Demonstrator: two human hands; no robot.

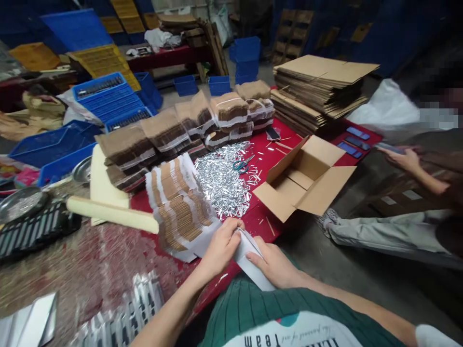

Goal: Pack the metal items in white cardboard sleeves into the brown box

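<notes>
Close to my body at the table's front edge, my left hand [224, 241] pinches the upper end of a flat white paper-like piece [250, 266]. My right hand [273, 260] grips the same piece along its right side, thumb on top. Just beyond my left hand lies a row of packed brown cardboard pieces with white bands [186, 207]. A heap of small shiny silver pieces [222, 178] covers the cloth ahead of my hands. Green-handled scissors [241, 165] rest at the heap's right edge.
An open cardboard box [318, 166] stands at the right on the red cloth [262, 144]. Bundled brown stacks [162, 127] line the back, with flattened cartons [321, 86] beyond. Wrapped items [123, 308] lie front left. At far right, another person's hand [408, 159] holds a phone.
</notes>
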